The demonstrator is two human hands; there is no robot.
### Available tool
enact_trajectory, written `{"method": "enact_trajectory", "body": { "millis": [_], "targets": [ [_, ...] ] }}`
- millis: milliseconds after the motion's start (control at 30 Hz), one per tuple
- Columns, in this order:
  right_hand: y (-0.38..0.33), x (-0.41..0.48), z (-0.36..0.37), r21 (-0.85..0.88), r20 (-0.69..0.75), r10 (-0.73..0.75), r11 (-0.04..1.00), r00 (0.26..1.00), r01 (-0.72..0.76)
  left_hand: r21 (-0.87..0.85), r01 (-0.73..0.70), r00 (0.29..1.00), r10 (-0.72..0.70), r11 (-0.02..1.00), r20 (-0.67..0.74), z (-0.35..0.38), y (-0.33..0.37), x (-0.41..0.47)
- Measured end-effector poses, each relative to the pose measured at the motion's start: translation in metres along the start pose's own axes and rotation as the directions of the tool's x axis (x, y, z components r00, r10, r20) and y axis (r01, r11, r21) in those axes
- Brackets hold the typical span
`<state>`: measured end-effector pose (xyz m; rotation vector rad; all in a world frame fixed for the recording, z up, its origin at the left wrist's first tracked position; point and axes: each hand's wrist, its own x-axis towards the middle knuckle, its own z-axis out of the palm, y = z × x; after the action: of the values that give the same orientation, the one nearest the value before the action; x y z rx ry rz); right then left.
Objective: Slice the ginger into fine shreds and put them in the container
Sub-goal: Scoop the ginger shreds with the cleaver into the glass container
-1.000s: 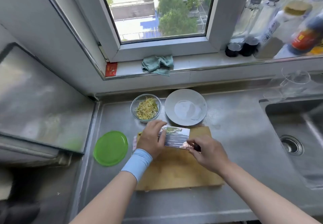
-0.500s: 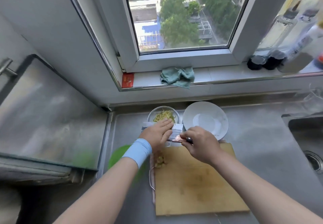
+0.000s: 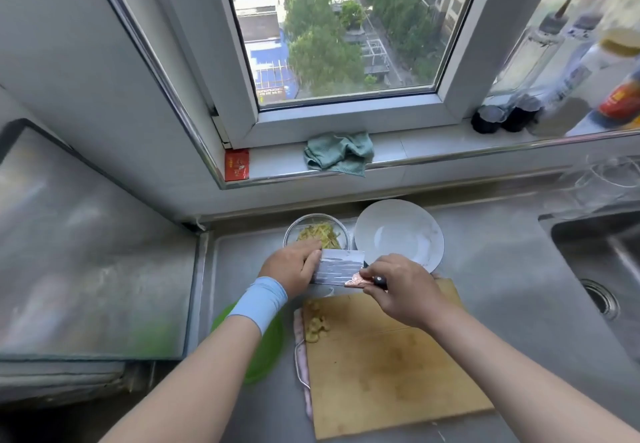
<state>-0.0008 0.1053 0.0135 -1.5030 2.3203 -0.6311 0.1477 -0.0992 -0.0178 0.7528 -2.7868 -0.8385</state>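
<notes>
Gripping cleaver (image 3: 341,266) crosswise, tip leftward, right hand (image 3: 403,292); left hand (image 3: 293,266) flat against it.

Both forearms reach forward, the 2 hands close together. The left hand (image 3: 294,266) lies palm-down, fingers straight against the blade of the knife (image 3: 341,266). The right hand (image 3: 398,287) grips its handle, fingers curled.

The left grip (image 3: 294,268) covers the near rim of the container (image 3: 313,216) and one end of the cleaver (image 3: 341,266). The right grip (image 3: 403,290) hides most of the handle (image 3: 380,281). The left forearm (image 3: 207,366) masks part of the green lid (image 3: 268,356). The bottles (image 3: 620,96) are blurred and cropped at right.
</notes>
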Motion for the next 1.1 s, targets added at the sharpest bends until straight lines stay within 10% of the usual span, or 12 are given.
{"method": "enact_trajectory", "body": {
  "millis": [167,467,900,1100],
  "targets": [
    [0.025,-0.036,-0.009,0.045,-0.003,0.064,0.997,0.998,-0.064,-0.397,0.136,0.927,-0.258,0.908,-0.272,-0.013,0.022,0.001],
    [0.089,-0.128,0.016,0.069,0.004,0.154,0.986,0.988,-0.154,-0.422,0.229,0.822,-0.406,0.877,-0.399,0.04,0.054,-0.058],
    [0.01,-0.07,0.05,-0.051,0.081,-0.153,0.986,0.985,0.157,-0.257,0.639,0.706,-0.685,0.725,-0.179,0.03,0.009,-0.124],
    [-0.109,0.009,0.1,-0.221,0.398,-0.162,0.938,0.903,0.266,-0.052,0.807,0.583,-0.808,0.588,-0.085,0.0,-0.037,-0.147]
  ]
}}
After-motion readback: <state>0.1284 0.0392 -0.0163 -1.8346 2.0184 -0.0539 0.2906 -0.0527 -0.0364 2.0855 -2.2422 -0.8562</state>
